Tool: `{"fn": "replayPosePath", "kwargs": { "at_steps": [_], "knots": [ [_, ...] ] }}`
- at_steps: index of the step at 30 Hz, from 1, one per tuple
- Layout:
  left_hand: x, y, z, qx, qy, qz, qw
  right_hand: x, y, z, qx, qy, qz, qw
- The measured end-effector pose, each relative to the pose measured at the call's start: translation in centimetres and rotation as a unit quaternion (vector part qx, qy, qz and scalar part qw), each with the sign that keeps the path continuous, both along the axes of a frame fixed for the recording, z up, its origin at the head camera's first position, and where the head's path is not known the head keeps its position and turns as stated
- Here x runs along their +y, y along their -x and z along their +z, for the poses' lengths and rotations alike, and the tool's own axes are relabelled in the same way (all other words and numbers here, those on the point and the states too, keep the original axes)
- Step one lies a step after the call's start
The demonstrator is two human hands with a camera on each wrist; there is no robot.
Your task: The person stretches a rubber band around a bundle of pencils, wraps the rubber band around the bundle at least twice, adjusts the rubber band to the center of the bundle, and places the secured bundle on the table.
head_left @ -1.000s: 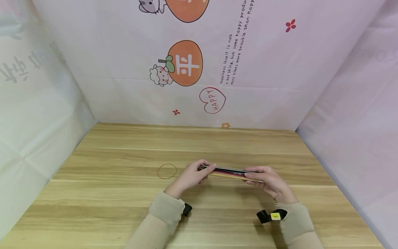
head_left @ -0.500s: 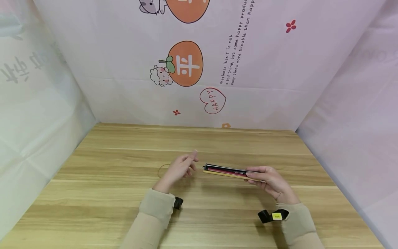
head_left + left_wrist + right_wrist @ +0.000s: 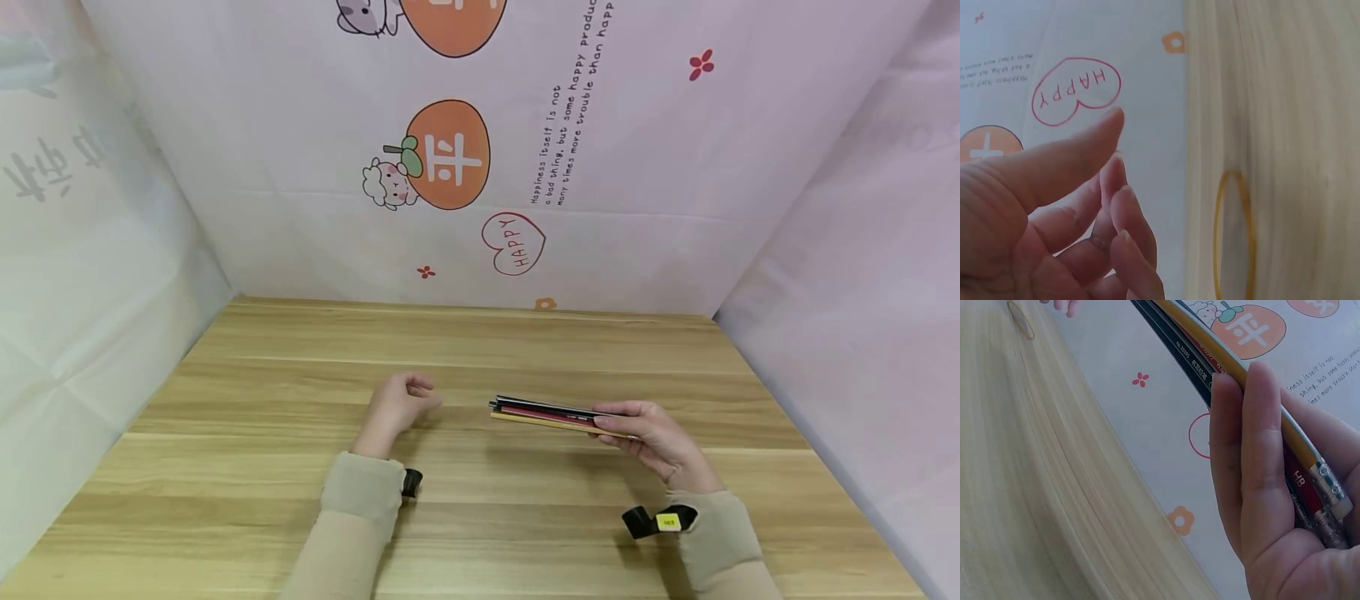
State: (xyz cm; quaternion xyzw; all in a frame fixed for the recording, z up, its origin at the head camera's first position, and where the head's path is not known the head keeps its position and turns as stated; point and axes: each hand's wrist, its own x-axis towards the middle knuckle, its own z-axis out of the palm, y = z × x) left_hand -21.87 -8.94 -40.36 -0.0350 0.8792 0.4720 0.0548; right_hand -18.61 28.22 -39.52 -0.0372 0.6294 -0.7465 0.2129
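Note:
My right hand [image 3: 651, 435] grips a bundle of pencils [image 3: 542, 416] near the eraser ends, above the table. The bundle has yellow, red and dark pencils; the right wrist view shows a yellow pencil [image 3: 1300, 440] with a metal ferrule and white eraser on top. My left hand [image 3: 395, 407] is to the left, its fingers loosely bent and holding nothing. Close by that hand in the left wrist view, a thin yellow-brown rubber band [image 3: 1216, 234] lies on the wood; in the head view the hand covers it.
The wood-grain table [image 3: 525, 533] meets a printed white cloth backdrop [image 3: 630, 258] at its back edge. White cloth walls [image 3: 847, 275] stand along both sides. Each wrist wears a black camera mount [image 3: 639, 522].
My left hand has let go of the pencils' far ends and moved left to where the rubber band lies. My right hand keeps the bundle nearly still.

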Motion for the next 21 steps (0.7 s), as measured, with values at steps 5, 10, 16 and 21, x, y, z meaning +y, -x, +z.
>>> {"fn": "replayPosePath", "kwargs": {
  "at_steps": [5,10,16,21],
  "knots": [
    [-0.5,0.0,-0.2,-0.003,0.029,0.021,0.9994,0.1,0.0,0.0,0.001,0.007,0.001,1.0000],
    [-0.8,0.0,-0.6,-0.001,0.077,0.030,0.9966,0.2,-0.1,0.0,0.012,0.032,0.013,0.9993],
    [-1.1,0.1,-0.9,-0.005,0.132,0.035,0.9906,0.1,-0.1,0.0,0.014,0.033,0.013,0.9993],
    [-1.4,0.0,-1.0,-0.023,0.178,0.034,0.9831,0.0,-0.1,0.0,0.010,0.026,0.009,0.9996]
  ]
}}
